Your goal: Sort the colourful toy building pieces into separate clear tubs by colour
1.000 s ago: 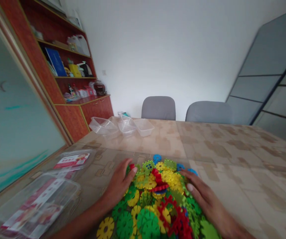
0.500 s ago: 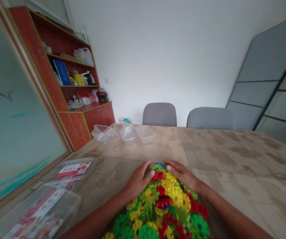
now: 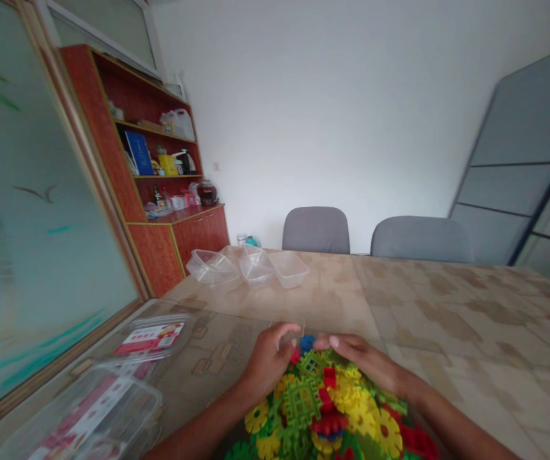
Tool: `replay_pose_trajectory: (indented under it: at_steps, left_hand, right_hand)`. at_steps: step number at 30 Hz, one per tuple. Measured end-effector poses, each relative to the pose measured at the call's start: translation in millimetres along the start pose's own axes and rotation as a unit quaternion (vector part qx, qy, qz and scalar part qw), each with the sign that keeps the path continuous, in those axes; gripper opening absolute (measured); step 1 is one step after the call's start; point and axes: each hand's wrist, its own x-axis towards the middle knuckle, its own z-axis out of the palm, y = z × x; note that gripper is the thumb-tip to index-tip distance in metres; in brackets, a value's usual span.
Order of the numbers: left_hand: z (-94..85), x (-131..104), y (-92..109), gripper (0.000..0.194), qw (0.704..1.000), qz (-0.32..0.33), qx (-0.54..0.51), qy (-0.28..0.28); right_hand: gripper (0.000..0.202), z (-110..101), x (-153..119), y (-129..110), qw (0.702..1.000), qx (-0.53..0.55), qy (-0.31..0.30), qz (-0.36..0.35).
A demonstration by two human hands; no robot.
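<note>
While the left hand (image 3: 266,359) and the right hand (image 3: 373,363) flank the far end of a heap of notched green, yellow, red and blue plastic pieces (image 3: 303,397), the head view shows them apart, loosely cupped, clamped on nothing visible. The heap lies toward the near side of the brown patterned table (image 3: 413,306) (its near edge is out of view). Squeezing too hard could send loose upper pieces sliding. Clear plastic tubs (image 3: 290,269) stand near the far left corner; clear plastic boxes with red-and-white labels (image 3: 152,338) crowd the left edge; rightward lies more room.
</note>
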Motion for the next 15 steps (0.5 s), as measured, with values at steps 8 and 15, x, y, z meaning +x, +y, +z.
replay_pose_trajectory:
  at_steps: [8, 15]
  left_hand:
    - [2.5, 34, -12, 0.029, 0.998, -0.035, -0.015, 0.059]
    - [9.6, 42, -33, 0.036, 0.992, -0.052, -0.017, 0.112]
  right_hand:
    - [0.043, -21, 46, 21, 0.982, -0.150, 0.109, -0.030]
    - [0.040, -31, 97, 26, 0.956, -0.261, 0.131, -0.005]
